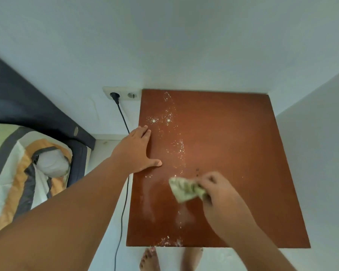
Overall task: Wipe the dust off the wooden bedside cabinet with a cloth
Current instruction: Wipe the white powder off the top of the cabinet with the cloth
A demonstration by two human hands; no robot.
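The reddish-brown wooden bedside cabinet [233,153] runs lengthwise away from the person, back edge against the wall. White dust [176,145] trails down its left half, front to back. The left hand [137,151] lies flat and released over the left edge, fingers pointing at the wall. The right hand [217,190] has its grip clenched on a crumpled greenish cloth [184,189] near the front middle, blurry, cloth sticking out leftward. Bare feet [149,259] are partly cut off below.

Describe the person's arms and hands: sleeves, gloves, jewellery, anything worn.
Both forearms are bare: no sleeves show. The left hand and right hand wear no gloves, and no rings, watch or bracelets are visible. The right hand is slightly blurred, so small details there can't be told.
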